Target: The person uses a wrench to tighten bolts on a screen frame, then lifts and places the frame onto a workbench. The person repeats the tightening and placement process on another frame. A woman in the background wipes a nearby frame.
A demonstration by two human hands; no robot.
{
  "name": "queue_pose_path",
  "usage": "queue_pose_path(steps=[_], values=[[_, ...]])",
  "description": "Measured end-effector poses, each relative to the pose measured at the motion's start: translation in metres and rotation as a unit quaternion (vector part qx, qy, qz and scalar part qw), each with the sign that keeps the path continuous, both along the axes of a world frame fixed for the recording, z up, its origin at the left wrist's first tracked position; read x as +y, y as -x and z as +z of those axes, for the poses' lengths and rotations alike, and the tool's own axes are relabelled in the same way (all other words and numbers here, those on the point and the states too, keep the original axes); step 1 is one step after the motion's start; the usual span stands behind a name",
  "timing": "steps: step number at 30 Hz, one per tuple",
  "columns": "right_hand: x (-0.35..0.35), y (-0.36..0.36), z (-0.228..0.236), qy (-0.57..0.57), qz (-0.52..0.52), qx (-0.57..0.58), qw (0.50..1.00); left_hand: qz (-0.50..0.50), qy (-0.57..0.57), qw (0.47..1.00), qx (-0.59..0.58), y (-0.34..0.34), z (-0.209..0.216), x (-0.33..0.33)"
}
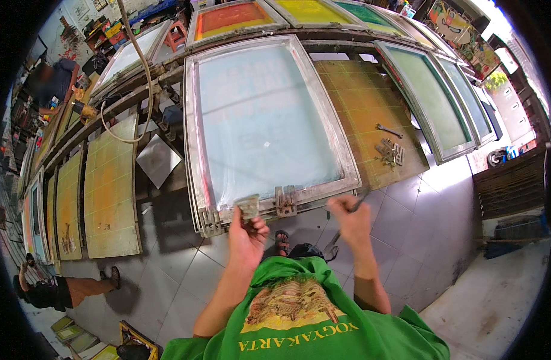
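Pinched a small dull-grey square metal plate [248, 207] in the left hand [246, 231], fingers closed around its lower edge, right at the near rail of the large aluminium-framed printing screen with pale blue-green mesh [260, 120]. Clasped a thin dark rod-like tool [360, 203] in the right hand [350, 219], fist closed on it, just below the frame's near right corner.

Risked, by the look of it, losing the plate through so light a pinch and sending it down onto the grey floor tiles [425, 222] by the sandalled foot. Risked also poking the taut mesh with the tool tip, close as it was to the rail. Might have jolted the frame sideways too, held as it seemed only by the worn metal hinge clamp [284, 201] and another [209, 222] at the left corner.

Showed scuffed, paint-flecked metal on the frame rails; smooth, translucent mesh. Had beyond it a stained yellow gridded tabletop [359, 102] with a steel spanner [388, 130] and a loose heap of grey metal fittings [390, 153]. Could not tell the tool's tip shape.
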State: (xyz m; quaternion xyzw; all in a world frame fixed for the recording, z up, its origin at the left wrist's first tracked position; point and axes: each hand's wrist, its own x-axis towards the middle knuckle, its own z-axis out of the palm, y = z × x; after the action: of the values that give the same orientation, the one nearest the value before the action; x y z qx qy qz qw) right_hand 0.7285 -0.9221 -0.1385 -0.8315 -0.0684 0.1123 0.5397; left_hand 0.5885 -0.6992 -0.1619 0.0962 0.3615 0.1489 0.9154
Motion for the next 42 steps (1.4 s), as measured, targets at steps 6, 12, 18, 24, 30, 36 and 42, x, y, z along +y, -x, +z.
queue_pose_path(steps=[6, 12, 18, 24, 30, 36, 42], values=[[0.045, 0.075, 0.006, -0.007, 0.235, -0.114, 0.965, -0.08, 0.069, 0.99, 0.091, 0.001, 0.02, -0.039], [0.047, 0.044, -0.019, 0.072, 0.075, 0.05, 0.993, 0.025, 0.09, 0.996, -0.001, 0.02, -0.021, -0.013], [0.045, 0.027, -0.08, -0.029, 0.106, 0.183, 0.977, 0.076, -0.056, 0.991, 0.095, 0.019, -0.006, -0.015], [0.06, 0.05, -0.058, -0.119, 0.148, 0.115, 0.975, 0.135, -0.12, 0.978, 0.104, 0.011, -0.007, -0.009], [0.061, 0.078, -0.019, 0.027, 0.387, -0.248, 0.888, 0.069, -0.131, 0.968, 0.203, -0.011, 0.018, -0.006], [0.065, 0.089, -0.011, 0.085, 0.412, -0.309, 0.853, 0.061, -0.045, 0.997, 0.018, 0.011, -0.035, 0.016], [0.063, 0.045, -0.019, 0.205, 0.172, -0.184, 0.946, 0.075, -0.357, 0.924, 0.11, -0.008, -0.012, 0.032]])
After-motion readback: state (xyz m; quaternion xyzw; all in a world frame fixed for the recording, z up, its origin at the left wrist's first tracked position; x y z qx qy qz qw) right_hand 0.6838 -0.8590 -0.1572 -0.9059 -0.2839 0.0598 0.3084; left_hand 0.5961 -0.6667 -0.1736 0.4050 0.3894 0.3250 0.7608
